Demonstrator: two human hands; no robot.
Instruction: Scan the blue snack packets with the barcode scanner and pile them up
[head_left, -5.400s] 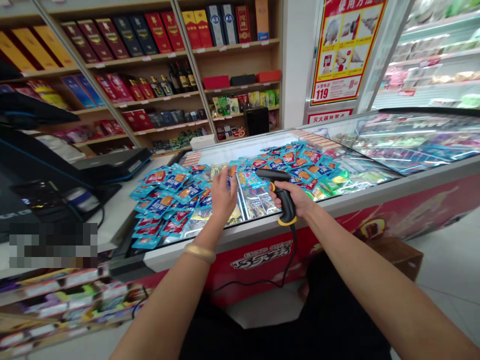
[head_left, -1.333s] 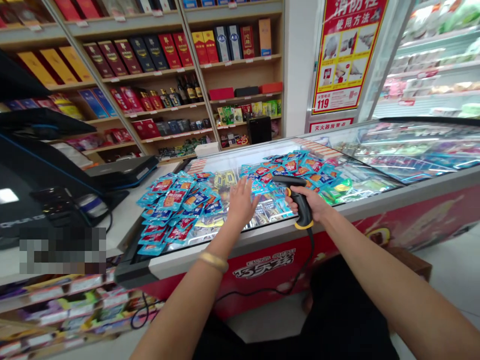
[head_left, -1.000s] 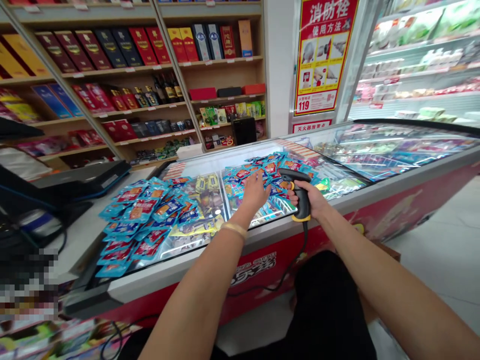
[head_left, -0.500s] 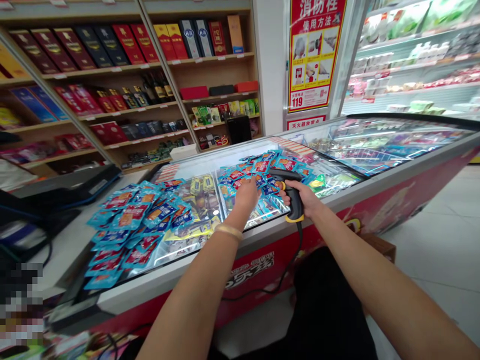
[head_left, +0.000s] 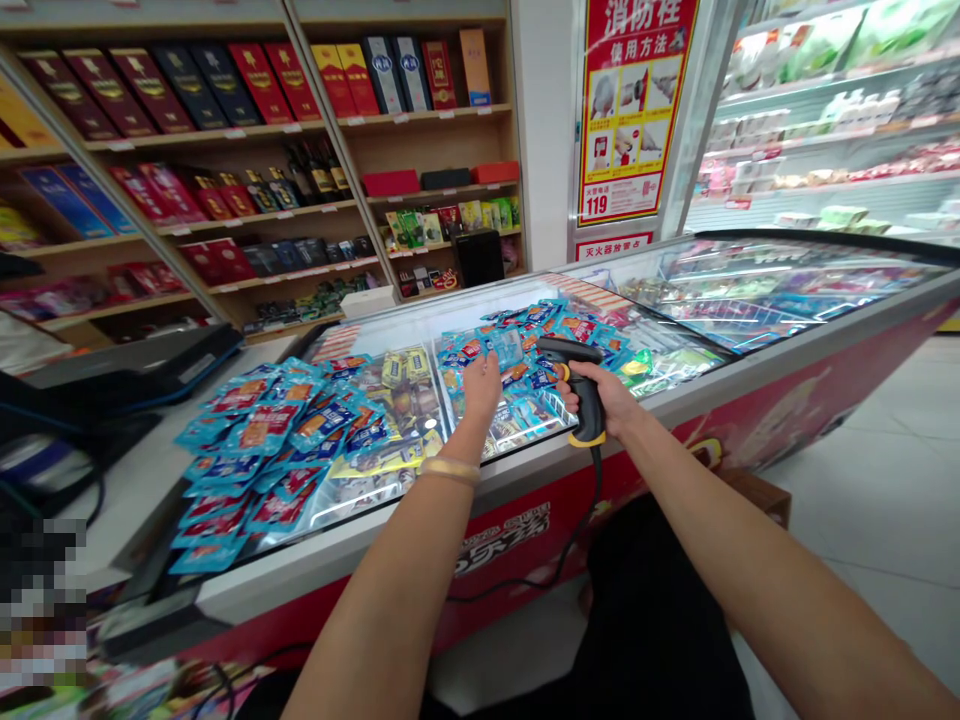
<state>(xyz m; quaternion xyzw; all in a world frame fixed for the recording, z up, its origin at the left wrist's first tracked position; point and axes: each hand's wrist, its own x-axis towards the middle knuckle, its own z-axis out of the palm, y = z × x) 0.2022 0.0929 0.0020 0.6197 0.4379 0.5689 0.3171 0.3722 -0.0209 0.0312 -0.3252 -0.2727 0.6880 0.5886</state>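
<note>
On the freezer's glass top, my left hand [head_left: 482,380] is closed on a small blue packet [head_left: 507,347], whose pale side faces up. My right hand [head_left: 596,395] wraps round the handle of a black and yellow barcode scanner [head_left: 589,405], its head pointing left toward the packet. Blue, red and orange snack packets [head_left: 592,330] lie spread beneath and behind both hands. A larger heap of similar packets [head_left: 262,425] covers the left end of the freezer.
The freezer's front edge [head_left: 675,408] runs across in front of me. From the scanner a black cable [head_left: 574,540] hangs down the front. Shelves of boxes [head_left: 435,108] stand behind, and a cardboard box [head_left: 757,492] sits on the floor at right.
My left hand has shifted slightly left, and a packet with its pale side up now shows at its fingertips. The scanner in my right hand has hardly moved.
</note>
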